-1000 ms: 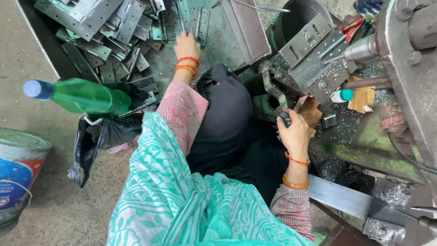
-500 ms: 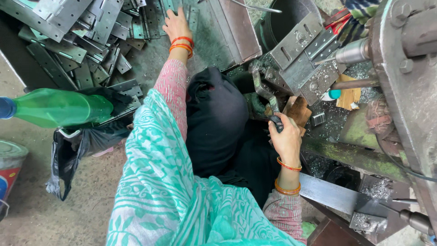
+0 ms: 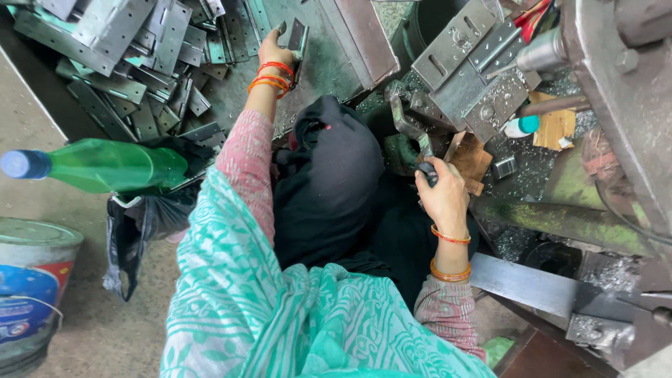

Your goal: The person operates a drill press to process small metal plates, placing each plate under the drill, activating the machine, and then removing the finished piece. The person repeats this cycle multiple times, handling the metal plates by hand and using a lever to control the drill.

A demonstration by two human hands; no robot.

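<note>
My left hand (image 3: 274,50) is stretched out to the far side, fingers closed around a small dark metal plate (image 3: 298,36) at the edge of a pile of grey metal plates (image 3: 133,63). My right hand (image 3: 442,197) grips the black knob of a bent metal lever (image 3: 404,122) on a press machine (image 3: 469,77). Orange bangles sit on both wrists. A black cloth (image 3: 329,182) covers my lap between the two arms.
A green plastic bottle (image 3: 105,164) lies on a black bag (image 3: 133,231) at the left. A paint bucket (image 3: 31,280) stands at the lower left. A small white bottle with a teal cap (image 3: 521,126) and metal shavings (image 3: 514,91) lie on the machine bed.
My left hand has gone from resting flat on the plates to closing around one dark plate. My right hand has stayed on the lever knob.
</note>
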